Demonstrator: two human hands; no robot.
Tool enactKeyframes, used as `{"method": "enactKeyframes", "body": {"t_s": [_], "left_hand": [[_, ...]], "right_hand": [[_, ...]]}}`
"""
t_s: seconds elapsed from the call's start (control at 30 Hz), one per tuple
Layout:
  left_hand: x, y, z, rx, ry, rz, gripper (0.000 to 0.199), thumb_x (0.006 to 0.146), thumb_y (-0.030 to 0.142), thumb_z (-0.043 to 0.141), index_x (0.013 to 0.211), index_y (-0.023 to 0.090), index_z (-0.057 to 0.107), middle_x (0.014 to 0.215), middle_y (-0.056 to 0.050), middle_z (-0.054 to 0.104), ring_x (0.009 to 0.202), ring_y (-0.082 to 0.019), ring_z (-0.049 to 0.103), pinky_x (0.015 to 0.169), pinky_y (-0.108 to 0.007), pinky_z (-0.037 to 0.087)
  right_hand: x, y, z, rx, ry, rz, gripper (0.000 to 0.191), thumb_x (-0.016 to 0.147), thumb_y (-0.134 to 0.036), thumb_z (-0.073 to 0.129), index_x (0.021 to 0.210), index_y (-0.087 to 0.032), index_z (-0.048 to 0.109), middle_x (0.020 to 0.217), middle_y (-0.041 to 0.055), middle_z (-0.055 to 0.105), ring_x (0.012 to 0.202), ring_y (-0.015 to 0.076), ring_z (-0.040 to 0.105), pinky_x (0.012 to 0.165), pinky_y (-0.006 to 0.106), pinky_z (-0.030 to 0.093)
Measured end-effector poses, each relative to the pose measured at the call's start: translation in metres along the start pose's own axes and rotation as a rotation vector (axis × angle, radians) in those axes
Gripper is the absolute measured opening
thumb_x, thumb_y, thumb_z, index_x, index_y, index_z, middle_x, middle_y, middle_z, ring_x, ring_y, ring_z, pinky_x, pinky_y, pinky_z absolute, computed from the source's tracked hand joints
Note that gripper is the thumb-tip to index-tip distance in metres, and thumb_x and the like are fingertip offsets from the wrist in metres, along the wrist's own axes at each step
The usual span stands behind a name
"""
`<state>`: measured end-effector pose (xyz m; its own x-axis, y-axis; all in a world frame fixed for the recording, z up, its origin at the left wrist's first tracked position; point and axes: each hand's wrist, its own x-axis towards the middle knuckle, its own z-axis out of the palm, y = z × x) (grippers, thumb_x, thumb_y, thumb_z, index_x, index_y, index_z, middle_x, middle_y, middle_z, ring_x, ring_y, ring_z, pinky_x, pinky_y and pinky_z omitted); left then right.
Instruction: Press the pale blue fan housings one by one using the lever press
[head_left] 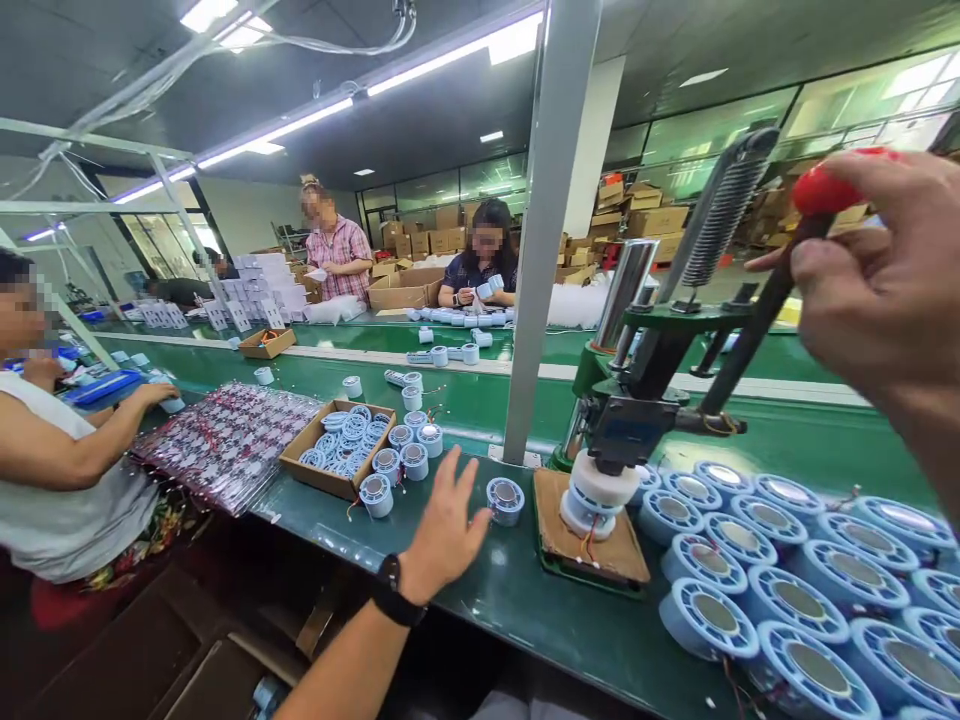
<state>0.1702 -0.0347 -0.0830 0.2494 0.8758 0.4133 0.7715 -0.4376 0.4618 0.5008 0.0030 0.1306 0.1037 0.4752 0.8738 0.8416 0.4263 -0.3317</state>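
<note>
My right hand [885, 270] is closed around the red-knobbed lever [772, 300] of a green hand press [645, 380]. Under the ram, a white round pad [606, 480] bears on a light-blue round housing [589, 515] whose red and other thin wires trail onto a brown board [555, 510]. My left hand [446, 525], with a black band at its wrist, hovers over the bench with fingers spread and holds nothing. Close to its fingertips stands a single light-blue housing [505, 500] with a grey disc on top.
Several blue housings [795, 595] crowd the bench right of the press. At left are a cardboard box of blue rings [345, 445], more housings [386, 465] and a wrapped stack of wired parts [232, 430]. A grey post [551, 230] rises behind. Co-workers sit left and across.
</note>
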Motion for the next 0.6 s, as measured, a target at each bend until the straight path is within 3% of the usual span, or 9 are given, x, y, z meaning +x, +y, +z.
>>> {"method": "enactKeyframes", "body": {"t_s": [0.07,0.17,0.2,0.27,0.33,0.4,0.5,0.6], "left_hand": [[0.011,-0.033,-0.043,0.115,0.069,-0.060,0.049,0.094,0.020,0.043,0.142,0.017,0.047,0.152,-0.013,0.044,0.143,-0.024,0.038,0.120,-0.046,0.031],[0.040,-0.091,-0.103,0.361,0.044,-0.321,0.043,0.092,0.018,0.040,0.131,0.011,0.057,0.132,-0.015,0.062,0.124,-0.026,0.057,0.110,-0.043,0.043],[0.053,-0.107,-0.117,0.388,0.034,-0.350,0.042,0.092,0.017,0.039,0.128,0.008,0.058,0.126,-0.017,0.065,0.117,-0.028,0.061,0.105,-0.045,0.046],[0.081,-0.129,-0.132,0.418,-0.007,-0.356,0.042,0.091,0.016,0.038,0.126,0.006,0.059,0.121,-0.018,0.068,0.111,-0.027,0.064,0.101,-0.042,0.048],[0.111,-0.137,-0.129,0.436,-0.078,-0.318,0.039,0.092,0.018,0.041,0.126,0.010,0.059,0.120,-0.014,0.069,0.111,-0.024,0.064,0.100,-0.035,0.047],[0.142,-0.138,-0.114,0.452,-0.166,-0.279,0.036,0.092,0.021,0.048,0.125,0.014,0.060,0.119,-0.011,0.069,0.112,-0.022,0.063,0.100,-0.031,0.046],[0.187,-0.135,-0.080,0.486,-0.277,-0.259,0.031,0.092,0.028,0.059,0.120,0.015,0.062,0.121,-0.010,0.067,0.112,-0.023,0.062,0.100,-0.038,0.048],[0.220,-0.131,-0.048,0.514,-0.347,-0.265,0.034,0.093,0.035,0.061,0.120,0.015,0.060,0.123,-0.010,0.062,0.108,-0.023,0.062,0.093,-0.045,0.053]], "right_hand": [[-0.037,-0.005,0.006,0.129,0.097,0.153,0.050,0.096,-0.036,0.040,0.146,-0.039,0.037,0.147,0.0004,0.042,0.125,0.0267,0.056,0.101,0.042,0.047],[-0.129,-0.011,0.031,0.275,0.214,0.241,0.053,0.092,-0.040,0.050,0.144,-0.037,0.040,0.134,0.0086,0.053,0.112,0.0273,0.063,0.094,0.049,0.054],[-0.160,-0.012,0.045,0.291,0.213,0.265,0.057,0.089,-0.041,0.056,0.144,-0.032,0.041,0.130,0.0119,0.055,0.113,0.0292,0.062,0.093,0.051,0.054],[-0.213,-0.013,0.077,0.277,0.095,0.380,0.075,0.082,-0.047,0.062,0.148,-0.021,0.035,0.137,0.0174,0.050,0.123,0.0332,0.055,0.098,0.055,0.051],[-0.245,-0.013,0.107,0.261,-0.042,0.530,0.091,0.079,-0.053,0.062,0.152,-0.013,0.027,0.143,0.0206,0.044,0.129,0.0355,0.049,0.104,0.055,0.046],[-0.258,-0.014,0.127,0.266,-0.100,0.661,0.095,0.077,-0.057,0.061,0.153,-0.013,0.025,0.141,0.0196,0.048,0.126,0.0349,0.053,0.104,0.052,0.046],[-0.260,-0.015,0.136,0.269,-0.073,0.750,0.092,0.078,-0.059,0.061,0.152,-0.017,0.028,0.130,0.0158,0.059,0.114,0.0316,0.062,0.095,0.045,0.051],[-0.262,-0.013,0.138,0.270,-0.005,0.695,0.089,0.081,-0.060,0.060,0.152,-0.016,0.029,0.133,0.0160,0.057,0.115,0.0300,0.062,0.096,0.043,0.051]]}}
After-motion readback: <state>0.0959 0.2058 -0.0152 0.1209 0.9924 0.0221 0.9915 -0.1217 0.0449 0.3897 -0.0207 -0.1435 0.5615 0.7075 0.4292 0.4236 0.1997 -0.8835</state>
